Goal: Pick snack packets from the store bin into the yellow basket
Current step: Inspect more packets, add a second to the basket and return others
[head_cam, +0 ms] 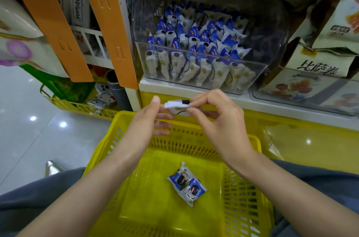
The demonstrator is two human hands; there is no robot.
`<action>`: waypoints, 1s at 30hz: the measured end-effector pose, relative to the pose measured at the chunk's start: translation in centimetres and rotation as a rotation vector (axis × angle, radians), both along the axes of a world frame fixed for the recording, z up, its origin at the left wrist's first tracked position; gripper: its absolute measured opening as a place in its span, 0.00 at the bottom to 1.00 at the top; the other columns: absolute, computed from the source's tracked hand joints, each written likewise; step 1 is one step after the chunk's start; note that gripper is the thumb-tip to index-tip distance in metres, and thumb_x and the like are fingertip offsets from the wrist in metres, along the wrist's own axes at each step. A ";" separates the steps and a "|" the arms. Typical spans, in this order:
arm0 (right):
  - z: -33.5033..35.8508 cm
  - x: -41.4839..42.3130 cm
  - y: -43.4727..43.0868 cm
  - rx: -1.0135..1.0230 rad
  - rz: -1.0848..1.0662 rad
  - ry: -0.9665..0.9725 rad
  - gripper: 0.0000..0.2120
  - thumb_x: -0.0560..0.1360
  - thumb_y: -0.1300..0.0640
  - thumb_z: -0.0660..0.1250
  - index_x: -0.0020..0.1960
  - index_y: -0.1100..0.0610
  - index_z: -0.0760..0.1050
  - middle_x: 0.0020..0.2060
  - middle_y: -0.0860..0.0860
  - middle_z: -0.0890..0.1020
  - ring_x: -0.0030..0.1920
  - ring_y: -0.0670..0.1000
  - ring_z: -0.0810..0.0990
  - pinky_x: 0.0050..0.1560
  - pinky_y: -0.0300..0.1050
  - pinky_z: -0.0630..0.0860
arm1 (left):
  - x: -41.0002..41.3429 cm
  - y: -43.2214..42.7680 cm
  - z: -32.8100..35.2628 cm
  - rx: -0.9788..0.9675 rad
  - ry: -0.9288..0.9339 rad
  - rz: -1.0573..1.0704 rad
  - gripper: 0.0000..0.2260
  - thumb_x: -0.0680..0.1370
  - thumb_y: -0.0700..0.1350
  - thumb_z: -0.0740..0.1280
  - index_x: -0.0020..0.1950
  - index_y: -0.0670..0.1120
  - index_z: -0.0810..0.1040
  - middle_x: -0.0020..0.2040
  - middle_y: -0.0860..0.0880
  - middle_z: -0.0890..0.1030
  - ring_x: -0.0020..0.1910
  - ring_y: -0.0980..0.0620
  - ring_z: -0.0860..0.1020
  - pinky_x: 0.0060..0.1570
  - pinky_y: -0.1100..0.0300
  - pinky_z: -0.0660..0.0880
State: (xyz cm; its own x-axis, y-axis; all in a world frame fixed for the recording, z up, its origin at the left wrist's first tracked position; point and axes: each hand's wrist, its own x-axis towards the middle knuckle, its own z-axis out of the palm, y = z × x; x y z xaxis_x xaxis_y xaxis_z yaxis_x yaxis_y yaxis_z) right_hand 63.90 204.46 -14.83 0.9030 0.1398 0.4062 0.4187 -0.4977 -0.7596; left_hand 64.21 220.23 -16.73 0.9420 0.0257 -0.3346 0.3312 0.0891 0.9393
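A clear plastic store bin [260,73] on the shelf holds several blue-and-white snack packets [194,42] standing in rows. Below it, a yellow basket [242,188] rests on my lap with two of the same packets [187,186] lying on its floor. Above the basket's far rim, my right hand [217,118] pinches one snack packet [177,105] by its edge. My left hand [153,118] is beside it, fingers straight, with the thumb up and the fingertips touching the packet from below.
A second clear bin [310,91] of boxed goods stands to the right of the snack bin. Orange hanging strips [108,23] drop down at the left of the shelf. Another yellow basket [77,106] with green bags sits on the shiny floor at the left.
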 end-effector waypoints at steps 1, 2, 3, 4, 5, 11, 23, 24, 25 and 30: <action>-0.2 -0.2 0.0 -0.044 0.053 -0.037 0.02 0.71 0.62 0.70 0.43 0.58 0.78 0.44 0.49 0.78 0.47 0.43 0.77 0.49 0.37 0.76 | 0.0 0.0 0.1 -0.103 0.038 -0.012 0.16 0.78 0.54 0.56 0.50 0.46 0.78 0.41 0.49 0.84 0.39 0.52 0.82 0.38 0.60 0.78; -0.4 -0.3 0.1 -0.104 0.100 -0.073 0.02 0.71 0.62 0.70 0.43 0.59 0.78 0.45 0.51 0.78 0.48 0.44 0.77 0.50 0.38 0.75 | -0.1 -0.1 0.2 -0.149 0.038 -0.003 0.14 0.77 0.53 0.60 0.53 0.45 0.78 0.45 0.47 0.84 0.41 0.52 0.82 0.40 0.60 0.78; -0.5 -0.5 0.2 -0.172 0.142 -0.101 0.02 0.71 0.62 0.70 0.43 0.60 0.78 0.46 0.52 0.78 0.49 0.46 0.77 0.49 0.40 0.74 | -0.2 -0.1 0.2 -0.157 0.023 0.030 0.13 0.76 0.50 0.63 0.55 0.45 0.77 0.48 0.46 0.84 0.44 0.52 0.82 0.43 0.58 0.78; -0.7 -0.6 0.3 -0.237 0.178 -0.113 0.03 0.71 0.61 0.69 0.43 0.60 0.78 0.47 0.53 0.78 0.49 0.48 0.77 0.48 0.43 0.74 | -0.3 -0.2 0.3 -0.142 0.013 0.076 0.12 0.74 0.46 0.66 0.57 0.46 0.76 0.49 0.45 0.83 0.44 0.53 0.82 0.46 0.56 0.77; -0.8 -0.7 0.4 -0.287 0.206 -0.109 0.04 0.72 0.59 0.69 0.43 0.60 0.78 0.47 0.53 0.77 0.50 0.49 0.76 0.47 0.44 0.74 | -0.3 -0.1 0.3 -0.124 0.008 0.117 0.12 0.73 0.44 0.68 0.57 0.47 0.75 0.49 0.46 0.83 0.43 0.54 0.82 0.47 0.55 0.76; -0.5 -0.6 1.4 0.083 -0.004 0.322 0.10 0.75 0.52 0.65 0.55 0.51 0.70 0.49 0.48 0.77 0.47 0.41 0.75 0.49 0.31 0.72 | -0.4 0.0 0.9 -0.007 -0.136 0.143 0.12 0.75 0.41 0.67 0.55 0.55 0.74 0.55 0.50 0.81 0.52 0.52 0.80 0.53 0.55 0.75; -0.4 0.2 0.9 0.658 0.070 0.856 0.12 0.76 0.58 0.64 0.58 0.62 0.72 0.52 0.57 0.82 0.49 0.53 0.83 0.47 0.42 0.81 | -1.4 -0.7 0.5 0.526 -0.512 -0.096 0.16 0.71 0.44 0.71 0.55 0.58 0.73 0.51 0.60 0.78 0.49 0.64 0.76 0.46 0.74 0.70; -0.5 0.1 1.0 0.637 0.063 0.842 0.12 0.76 0.59 0.64 0.58 0.63 0.72 0.52 0.58 0.82 0.48 0.52 0.83 0.45 0.41 0.81 | -1.4 -0.6 0.5 0.536 -0.516 -0.100 0.16 0.72 0.43 0.71 0.53 0.60 0.73 0.50 0.61 0.79 0.47 0.64 0.76 0.46 0.73 0.71; -0.6 0.1 1.0 0.618 0.054 0.821 0.12 0.76 0.59 0.65 0.57 0.63 0.72 0.52 0.58 0.81 0.45 0.50 0.83 0.42 0.39 0.81 | -1.3 -0.5 0.4 0.545 -0.520 -0.108 0.15 0.73 0.42 0.69 0.53 0.61 0.73 0.50 0.61 0.79 0.47 0.63 0.77 0.46 0.72 0.72; -1.2 0.1 1.5 0.497 0.014 0.690 0.12 0.73 0.63 0.68 0.54 0.63 0.70 0.44 0.53 0.78 0.36 0.46 0.82 0.36 0.40 0.81 | -1.7 -0.1 0.0 0.770 -0.543 -0.209 0.12 0.77 0.45 0.61 0.60 0.54 0.71 0.52 0.55 0.79 0.50 0.59 0.77 0.50 0.63 0.74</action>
